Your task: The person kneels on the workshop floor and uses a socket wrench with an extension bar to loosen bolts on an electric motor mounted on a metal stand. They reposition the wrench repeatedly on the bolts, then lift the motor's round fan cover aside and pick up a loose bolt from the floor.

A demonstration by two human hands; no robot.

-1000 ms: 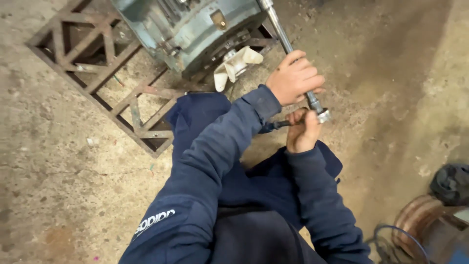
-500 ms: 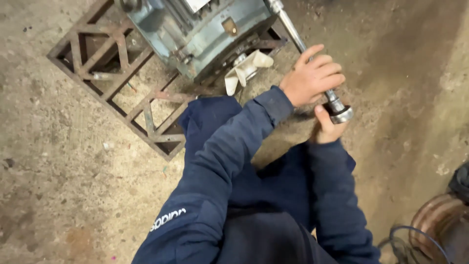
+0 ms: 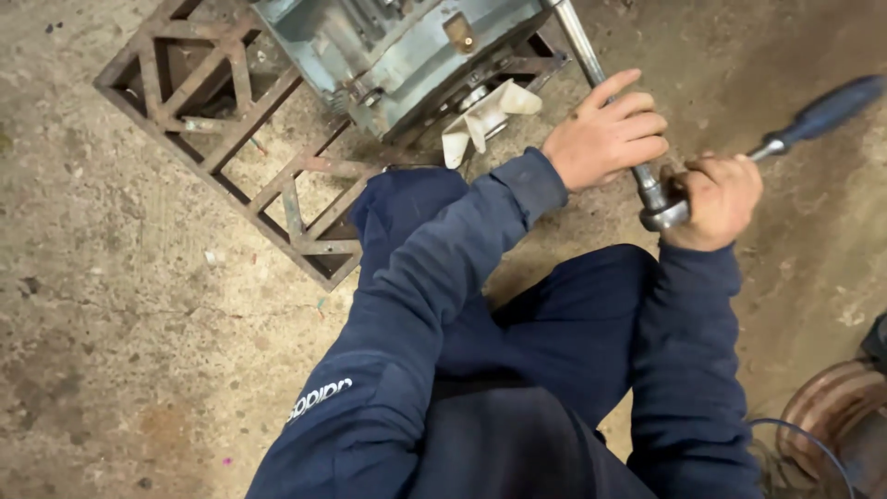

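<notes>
Right hand [image 3: 716, 199] is closing tight around the ratchet [image 3: 785, 139] just behind its head, fingers fully wrapped; the blue handle is sticking out up and right of the fist. Left hand [image 3: 605, 139] is lying on the extension bar [image 3: 591, 74] just up-bar from the ratchet head, fingers half-open and loosely curled over it, steadying more than gripping.

The bar is running up and left from the ratchet head to the grey-blue housing [image 3: 407, 55], which is sitting on a rusty steel frame [image 3: 231, 120] on the concrete floor [image 3: 111, 305]. A white plastic part [image 3: 485, 115] is lying at the housing's near edge, left of the bar.

Progress, as a judgement: the tool looks seated and the fastener is being worked, mid-stroke. Nothing is showing as removed or loose on the housing, so the bulk of it looks undone.

Not readable: the bar's far end and whatever socket or fastener it's on is running off the top edge. Tightening or loosening, can't tell. Housing's upper part is cut off. The knees in dark blue are covering the floor below the hands. A rusty round part [image 3: 832, 416] and a thin cable are partly cropped at the lower right corner, well away from the housing.
</notes>
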